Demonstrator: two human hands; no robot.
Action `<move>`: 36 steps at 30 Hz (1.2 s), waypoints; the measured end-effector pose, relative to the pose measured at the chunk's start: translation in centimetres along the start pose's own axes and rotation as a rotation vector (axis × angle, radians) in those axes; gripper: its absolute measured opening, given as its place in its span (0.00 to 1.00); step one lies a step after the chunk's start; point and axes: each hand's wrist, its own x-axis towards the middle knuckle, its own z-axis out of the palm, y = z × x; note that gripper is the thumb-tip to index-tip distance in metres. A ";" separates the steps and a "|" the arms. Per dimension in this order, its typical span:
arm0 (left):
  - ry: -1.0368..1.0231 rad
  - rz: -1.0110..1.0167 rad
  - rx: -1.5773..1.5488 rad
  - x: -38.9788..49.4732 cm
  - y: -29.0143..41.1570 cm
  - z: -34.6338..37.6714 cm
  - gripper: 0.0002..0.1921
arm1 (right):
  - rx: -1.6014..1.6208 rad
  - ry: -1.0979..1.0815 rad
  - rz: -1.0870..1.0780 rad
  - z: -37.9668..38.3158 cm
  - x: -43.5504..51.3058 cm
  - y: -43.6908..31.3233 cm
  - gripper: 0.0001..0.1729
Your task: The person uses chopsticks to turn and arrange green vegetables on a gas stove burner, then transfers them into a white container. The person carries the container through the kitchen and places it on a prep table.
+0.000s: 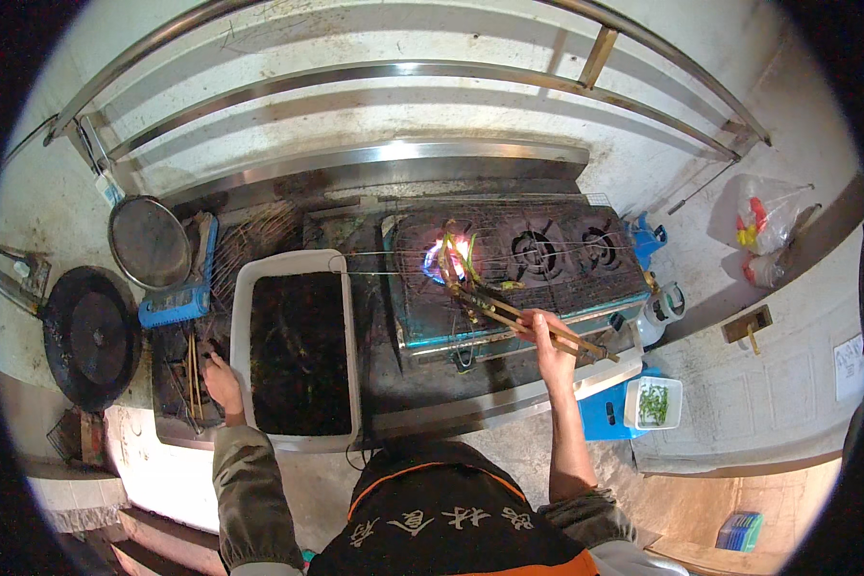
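Observation:
My right hand (551, 342) holds a pair of long wooden chopsticks (507, 315). Their far ends are at several long green and charred peppers (458, 263), which lie over the lit left burner of a gas stove (432, 338). Pinkish-blue flame (435, 268) shows around them. At the left, my left hand (222, 381) touches or grips something small and dark beside more wooden chopsticks (193, 374); its fingertips are too small to read clearly. A white tub (356, 360) with dark contents stands between my left hand and the stove.
A wire grate (561, 288) covers the stove, over two unlit burners. A black wok (93, 338) and a round pan (150, 241) hang at the left, near a blue plastic basket (176, 304). At the right are a gas canister (662, 317) and a white container (673, 423) of green pieces.

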 end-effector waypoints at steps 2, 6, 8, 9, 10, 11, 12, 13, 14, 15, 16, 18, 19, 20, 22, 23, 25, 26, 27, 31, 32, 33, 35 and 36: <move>0.001 -0.013 -0.011 0.2 -0.1 0.2 0.22 | -0.018 -0.038 -0.004 -0.6 0.0 -0.1 0.17; -0.014 -0.002 -0.026 0.2 -0.3 0.1 0.22 | 0.114 0.017 0.054 -1.5 0.0 0.0 0.20; -0.044 0.002 -0.031 0.2 -0.2 -0.1 0.22 | 0.146 0.005 0.040 -1.5 0.0 0.3 0.20; -0.043 0.010 -0.044 0.2 -0.2 -0.2 0.23 | 0.190 -0.007 0.038 -1.4 0.0 0.5 0.20; -0.046 0.012 -0.048 0.1 -0.1 -0.3 0.23 | 0.165 -0.016 0.086 -1.4 0.1 0.6 0.20; -0.043 0.019 -0.050 0.1 -0.1 -0.3 0.23 | 0.163 -0.037 0.132 -1.3 0.1 0.6 0.20; -0.057 0.004 -0.049 0.1 -0.1 -0.3 0.23 | 0.161 -0.059 0.177 -1.3 0.0 0.6 0.20; -0.066 -0.008 -0.043 0.1 -0.1 -0.2 0.23 | 0.172 -0.033 0.202 -1.3 0.0 0.6 0.20; -0.059 -0.003 -0.037 0.2 -0.3 -0.1 0.23 | 0.183 -0.008 0.227 -1.4 0.0 0.4 0.20; -0.045 0.000 -0.045 0.2 -0.4 0.1 0.23 | 0.185 0.032 0.279 -1.4 -0.1 0.3 0.20; -0.016 0.021 -0.053 0.2 -0.6 0.3 0.23 | 0.192 0.019 0.235 -1.6 -0.2 0.1 0.20; 0.004 0.039 -0.033 0.3 -0.9 0.5 0.22 | 0.237 0.077 0.207 -1.6 -0.1 0.1 0.19; -0.004 0.037 -0.007 0.4 -0.9 0.5 0.22 | 0.277 0.096 0.162 -1.5 -0.1 0.1 0.18; -0.018 0.030 0.028 0.4 -0.8 0.5 0.22 | 0.252 0.114 0.135 -1.1 0.2 0.3 0.18; -0.008 0.024 -0.028 0.3 -0.5 0.4 0.22 | 0.215 0.121 0.118 0.0 0.4 1.0 0.19; -0.004 0.017 -0.049 0.2 -0.4 0.1 0.22 | 0.205 0.090 0.113 0.6 0.5 1.4 0.20; -0.009 0.014 -0.066 0.1 0.0 -0.2 0.22 | 0.123 0.054 0.094 1.8 0.4 2.2 0.19; -0.001 0.019 -0.074 0.0 0.1 -0.3 0.22 | 0.055 0.063 0.053 2.2 0.4 2.5 0.19; -0.017 0.001 -0.068 0.0 0.1 -0.4 0.22 | 0.011 0.079 0.078 2.4 0.3 2.7 0.19; -0.002 -0.013 -0.039 0.1 0.0 -0.2 0.21 | 0.401 0.280 0.198 1.1 0.6 3.8 0.21; -0.015 -0.019 -0.037 0.1 0.0 -0.1 0.21 | 0.454 0.285 0.271 0.4 0.8 4.3 0.23; -0.029 -0.023 -0.032 0.2 0.0 0.0 0.21 | 0.561 0.229 0.260 -0.2 0.9 5.0 0.24; -0.015 -0.037 -0.028 0.0 -0.1 0.1 0.21 | 0.716 0.259 0.441 -1.2 1.1 6.9 0.24; 0.007 -0.024 -0.032 -0.1 0.0 0.1 0.21 | 0.839 0.273 0.512 -1.5 1.1 7.8 0.24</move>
